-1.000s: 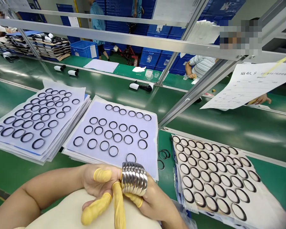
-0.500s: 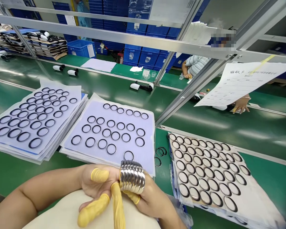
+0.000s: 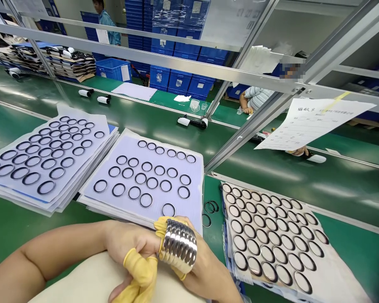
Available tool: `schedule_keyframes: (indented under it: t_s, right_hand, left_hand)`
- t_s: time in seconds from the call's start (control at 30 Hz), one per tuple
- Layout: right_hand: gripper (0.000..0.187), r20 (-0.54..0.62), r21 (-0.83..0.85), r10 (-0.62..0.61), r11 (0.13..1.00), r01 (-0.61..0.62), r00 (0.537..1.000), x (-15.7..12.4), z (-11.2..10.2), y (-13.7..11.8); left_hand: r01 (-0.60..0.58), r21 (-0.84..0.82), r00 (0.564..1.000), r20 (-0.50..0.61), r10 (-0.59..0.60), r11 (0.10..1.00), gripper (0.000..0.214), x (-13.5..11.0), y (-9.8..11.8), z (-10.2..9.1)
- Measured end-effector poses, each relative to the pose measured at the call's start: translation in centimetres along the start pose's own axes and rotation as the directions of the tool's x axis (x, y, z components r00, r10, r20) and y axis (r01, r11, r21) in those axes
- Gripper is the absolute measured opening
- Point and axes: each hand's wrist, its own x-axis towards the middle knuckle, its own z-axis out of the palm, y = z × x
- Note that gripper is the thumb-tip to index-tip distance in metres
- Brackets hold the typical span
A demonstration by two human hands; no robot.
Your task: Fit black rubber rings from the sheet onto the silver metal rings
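Note:
A stack of several shiny metal rings [image 3: 180, 246] is gripped in my right hand [image 3: 202, 265], low in the middle of the view. My left hand [image 3: 128, 246] meets the left end of this stack, its fingers curled in and bunched together. Yellow finger cots [image 3: 142, 269] cover fingertips on my left hand. More yellow shows at the upper left edge of the stack, but I cannot tell which hand's finger it covers. The exact finger contact is partly hidden. Just beyond my hands, similar rings lie spaced out on a white sheet [image 3: 113, 219].
Another ring-covered sheet pile [image 3: 91, 162] lies at left, and a beige sheet [image 3: 331, 273] full of rings at right. A few loose rings [image 3: 206, 220] sit between. A metal frame [image 3: 177, 65] with a hanging paper [image 3: 312, 124] stands ahead. Co-workers are beyond it.
My left fingers have curled in from a spread pose and bunched against the ring stack. The stack has tilted and shifted slightly down and right. The view has tipped up a little.

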Motion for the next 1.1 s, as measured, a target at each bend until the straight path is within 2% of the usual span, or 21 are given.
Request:
schedule_keyframes:
  t_s: [0.13, 0.2, 0.33, 0.43, 0.6, 0.73, 0.8, 0.93, 1.1]
  right_hand:
    - [0.03, 0.035, 0.024, 0.01, 1.0, -0.011, 0.999, -0.4, 0.0, 0.0]
    - [0.033, 0.043, 0.0, 0.028, 1.0, -0.028, 0.999, -0.8, 0.1, 0.1]
    - [0.035, 0.084, -0.054, 0.196, 0.98, -0.192, 0.977, -1.5, 0.3, 0.2]
    - [0.034, 0.086, -0.111, 0.299, 0.951, -0.289, 0.95, -1.8, 0.7, 0.3]
    - [0.028, -0.088, -0.27, 0.23, 0.931, -0.246, 0.969, -2.0, 1.7, 0.5]
    - [0.025, -0.19, -0.328, 0.163, 0.919, -0.219, 0.968, -2.7, 2.0, 0.8]
    - [0.026, -0.256, -0.316, 0.137, 0.923, -0.217, 0.957, -3.4, 2.0, 1.0]
    - [0.031, -0.422, -0.237, 0.081, 0.952, -0.196, 0.903, -4.6, 2.2, 1.4]
    - [0.029, -0.435, -0.226, 0.113, 0.947, -0.23, 0.893, -5.1, 2.5, 1.7]
  left_hand:
    - [-0.048, -0.018, 0.999, 0.024, 0.049, 0.999, 0.074, 0.1, -0.8, -0.7]
    - [-0.118, -0.048, 0.993, 0.009, 0.119, 0.992, 0.071, 0.2, -1.4, -1.1]
    - [-0.337, -0.182, 0.94, -0.122, 0.319, 0.924, 0.066, 0.2, -1.9, -1.3]
    - [-0.422, -0.253, 0.907, -0.119, 0.405, 0.87, 0.063, 0.3, -1.8, -1.3]
    - [-0.471, -0.288, 0.881, -0.111, 0.459, 0.834, 0.06, 0.9, -1.6, -1.6]
    - [-0.477, -0.306, 0.872, -0.048, 0.487, 0.824, 0.061, 1.0, -1.4, -1.8]
    - [-0.477, -0.318, 0.871, -0.049, 0.489, 0.819, 0.059, 1.0, -1.3, -1.7]
    - [-0.456, -0.32, 0.886, -0.073, 0.458, 0.831, 0.052, 0.9, -1.1, -1.7]
    - [-0.422, -0.322, 0.903, -0.071, 0.423, 0.847, 0.057, 0.8, -1.0, -1.8]
